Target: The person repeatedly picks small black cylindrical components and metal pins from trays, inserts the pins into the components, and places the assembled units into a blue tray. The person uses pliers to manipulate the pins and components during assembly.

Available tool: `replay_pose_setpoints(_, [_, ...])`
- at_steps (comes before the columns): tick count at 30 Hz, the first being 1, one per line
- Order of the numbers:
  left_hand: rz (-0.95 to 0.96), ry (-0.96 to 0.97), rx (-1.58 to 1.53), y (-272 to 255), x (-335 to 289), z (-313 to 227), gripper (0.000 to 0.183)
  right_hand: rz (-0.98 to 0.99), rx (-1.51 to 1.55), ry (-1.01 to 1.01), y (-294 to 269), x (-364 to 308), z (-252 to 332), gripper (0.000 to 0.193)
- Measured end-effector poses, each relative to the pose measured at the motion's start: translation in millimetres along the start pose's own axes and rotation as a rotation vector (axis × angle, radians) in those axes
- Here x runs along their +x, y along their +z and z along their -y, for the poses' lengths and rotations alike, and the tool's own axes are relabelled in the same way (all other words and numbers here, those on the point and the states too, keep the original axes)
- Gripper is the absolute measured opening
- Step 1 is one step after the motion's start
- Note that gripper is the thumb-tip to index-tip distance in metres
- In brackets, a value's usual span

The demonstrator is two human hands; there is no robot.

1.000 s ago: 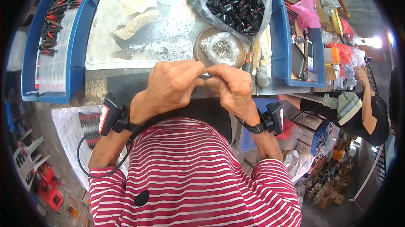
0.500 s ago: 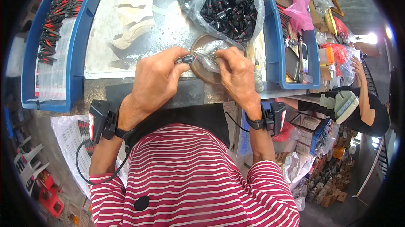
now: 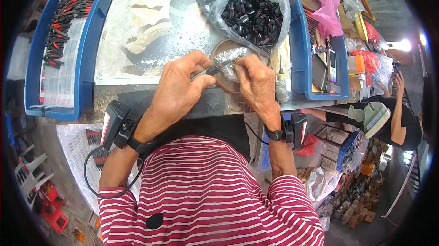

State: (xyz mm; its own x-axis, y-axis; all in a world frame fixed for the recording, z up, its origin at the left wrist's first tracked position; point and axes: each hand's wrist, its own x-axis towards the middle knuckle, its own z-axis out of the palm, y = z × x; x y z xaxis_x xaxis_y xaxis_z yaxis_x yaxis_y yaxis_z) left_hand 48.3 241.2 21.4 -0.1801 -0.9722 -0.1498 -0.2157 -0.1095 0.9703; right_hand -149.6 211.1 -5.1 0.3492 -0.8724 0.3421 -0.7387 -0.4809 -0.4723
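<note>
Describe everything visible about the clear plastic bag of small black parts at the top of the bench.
The clear plastic bag is thin, crinkled and glossy, lying open-mouthed on the worn grey bench. It is heaped with many small black parts, some tipped red. It sits beside the blue tray wall on its right, just above a round brown dish. Neither hand touches it.

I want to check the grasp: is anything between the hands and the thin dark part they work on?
Nothing visible. The left hand pinches the thin dark part directly, and the right hand meets its other end over the round dish. The bag of black pieces lies behind, apart.
</note>
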Motion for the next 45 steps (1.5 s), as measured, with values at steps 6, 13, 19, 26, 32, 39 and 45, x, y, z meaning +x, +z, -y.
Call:
replay_pose_setpoints(6, [0.052,-0.046,-0.156,5,3,-5,0.019,0.029,0.285,0.239,-7,-2,0,0.006])
replay_pose_setpoints(13, [0.048,-0.097,-0.254,12,5,-9,0.021,0.051,0.844,0.581,-24,2,9,0.007])
replay_pose_setpoints(19, [-0.036,-0.077,-0.356,17,4,-10,0.018,0.002,0.999,0.573,-26,4,21,0.008])
replay_pose_setpoints(26, [-0.066,-0.024,-0.354,17,3,-13,0.015,0.019,1.21,0.556,-24,9,34,0.015])
replay_pose_setpoints(32, [-0.109,-0.021,-0.347,21,1,-13,0.014,0.01,1.215,0.567,-18,10,36,0.015])
replay_pose_setpoints(39, [-0.089,-0.016,-0.262,23,2,-5,0.014,-0.005,1.115,0.585,-15,8,37,0.014])
replay_pose_setpoints(45, [-0.146,0.029,-0.189,31,3,3,0.015,-0.047,1.052,0.559,-11,5,39,0.019])
